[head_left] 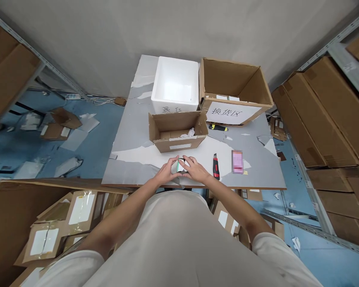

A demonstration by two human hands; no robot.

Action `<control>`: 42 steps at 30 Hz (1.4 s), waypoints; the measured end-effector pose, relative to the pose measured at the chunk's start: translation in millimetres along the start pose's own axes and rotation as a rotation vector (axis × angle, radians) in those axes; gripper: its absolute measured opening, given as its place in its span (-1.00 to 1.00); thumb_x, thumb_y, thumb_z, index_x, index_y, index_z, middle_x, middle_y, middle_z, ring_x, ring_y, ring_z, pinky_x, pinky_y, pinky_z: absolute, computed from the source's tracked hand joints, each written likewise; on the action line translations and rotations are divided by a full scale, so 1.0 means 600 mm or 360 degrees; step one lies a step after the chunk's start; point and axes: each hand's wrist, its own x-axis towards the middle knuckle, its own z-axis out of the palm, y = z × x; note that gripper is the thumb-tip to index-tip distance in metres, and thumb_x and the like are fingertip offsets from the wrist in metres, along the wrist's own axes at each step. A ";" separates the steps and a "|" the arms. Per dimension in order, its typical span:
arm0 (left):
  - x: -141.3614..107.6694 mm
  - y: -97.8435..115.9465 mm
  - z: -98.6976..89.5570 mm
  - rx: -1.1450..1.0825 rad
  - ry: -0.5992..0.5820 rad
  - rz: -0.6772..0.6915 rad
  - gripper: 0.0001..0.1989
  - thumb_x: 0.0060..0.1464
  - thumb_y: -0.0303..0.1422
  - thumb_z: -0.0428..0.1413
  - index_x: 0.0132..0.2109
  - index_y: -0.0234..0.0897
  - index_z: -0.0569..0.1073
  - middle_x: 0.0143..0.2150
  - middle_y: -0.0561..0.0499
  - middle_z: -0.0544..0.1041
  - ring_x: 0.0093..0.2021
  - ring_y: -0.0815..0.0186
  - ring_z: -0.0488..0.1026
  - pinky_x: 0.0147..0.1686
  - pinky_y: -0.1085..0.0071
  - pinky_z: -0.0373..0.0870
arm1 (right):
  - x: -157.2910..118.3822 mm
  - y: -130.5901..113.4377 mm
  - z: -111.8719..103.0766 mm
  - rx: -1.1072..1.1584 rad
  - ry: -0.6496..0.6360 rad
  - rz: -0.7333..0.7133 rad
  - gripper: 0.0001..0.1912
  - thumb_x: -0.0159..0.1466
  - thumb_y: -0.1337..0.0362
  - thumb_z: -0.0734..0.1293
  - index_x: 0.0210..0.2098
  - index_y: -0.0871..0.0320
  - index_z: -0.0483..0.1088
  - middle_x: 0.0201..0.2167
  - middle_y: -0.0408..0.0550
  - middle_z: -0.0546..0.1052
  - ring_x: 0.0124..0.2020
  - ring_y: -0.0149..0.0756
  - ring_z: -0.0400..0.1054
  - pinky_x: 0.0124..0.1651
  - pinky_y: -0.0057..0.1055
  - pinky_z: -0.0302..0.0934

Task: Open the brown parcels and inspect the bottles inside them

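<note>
Near the table's front edge, my left hand (166, 172) and my right hand (195, 170) close from both sides around a small box (182, 165), white with a green edge and a dark part. My fingers cover much of it, so its full shape is hidden. Just behind my hands stands an open cardboard box (181, 145) with some crumpled white paper (191, 132) inside. A red and black utility knife (215, 166) lies to the right of my right hand. Farther right is a flat pink and purple item (237, 162).
At the back of the table (263, 171) stand a white foam box (175, 81) and a large cardboard box (236, 87) bearing handwritten labels. A yellow and black utility knife (218, 127) lies before them. A big carton (18, 181) of parcels is at left; shelving (318, 199) holds boxes at right.
</note>
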 end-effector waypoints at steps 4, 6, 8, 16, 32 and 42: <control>0.032 0.036 -0.050 0.0338 0.0162 0.0299 -0.28 -0.10 -0.11 0.25 0.17 -0.25 0.21 0.25 -0.25 0.27 0.27 0.05 0.20 0.22 0.05 0.15 | -0.003 0.005 0.006 -0.0038 0.0037 0.0067 -0.39 0.28 0.10 0.24 0.28 0.08 0.09 0.17 0.17 0.24 0.11 0.00 0.12 0.03 -0.11 0.28; 0.067 0.059 -0.075 0.0551 0.0336 0.0393 -0.46 0.02 -0.16 0.18 0.12 -0.25 0.30 0.23 -0.22 0.30 0.30 0.03 0.13 0.27 0.00 0.00 | -0.005 0.012 0.001 -0.0055 0.0079 0.0100 -0.41 0.29 0.11 0.23 0.27 0.13 0.11 0.13 0.20 0.25 0.09 0.00 0.14 0.06 -0.09 0.25; 0.113 0.082 -0.090 0.0756 0.0437 0.0366 -0.51 0.09 -0.24 0.11 0.15 -0.24 0.30 0.26 -0.21 0.27 0.33 -0.01 0.07 0.28 -0.08 -0.14 | -0.011 0.018 -0.012 -0.0067 0.0137 0.0119 -0.42 0.30 0.12 0.23 0.26 0.15 0.13 0.11 0.21 0.27 0.08 0.00 0.15 0.09 -0.07 0.21; 0.243 0.103 -0.062 0.1330 -0.0084 0.0004 -0.51 0.21 -0.37 -0.08 0.28 -0.20 0.17 -0.19 -0.18 0.55 -0.22 0.12 0.52 -0.08 0.19 0.33 | -0.106 0.051 -0.226 -0.0167 0.0692 0.0293 -0.36 0.29 0.11 0.21 0.32 0.04 0.02 0.09 0.19 0.24 0.07 0.02 0.18 0.08 0.01 0.20; 0.231 0.094 -0.058 0.1436 -0.0153 -0.0043 -0.57 0.25 -0.33 -0.13 0.24 -0.17 0.23 -0.26 -0.16 0.56 -0.33 0.17 0.52 -0.26 0.32 0.36 | 0.195 0.429 -0.540 -0.0416 0.1491 0.1227 -0.37 0.31 0.01 0.07 0.25 0.25 0.08 0.02 0.27 0.20 0.10 0.07 0.07 0.09 0.05 0.00; 0.228 0.099 -0.062 0.1425 -0.0203 -0.0057 -0.56 0.19 -0.44 -0.13 0.21 -0.17 0.26 -0.30 -0.14 0.56 -0.35 0.19 0.50 -0.30 0.31 0.39 | 0.371 0.418 -0.342 -0.0033 0.0630 0.1509 -0.36 0.25 0.01 0.22 0.23 0.16 0.09 0.05 0.22 0.25 0.06 0.02 0.21 0.06 -0.14 0.07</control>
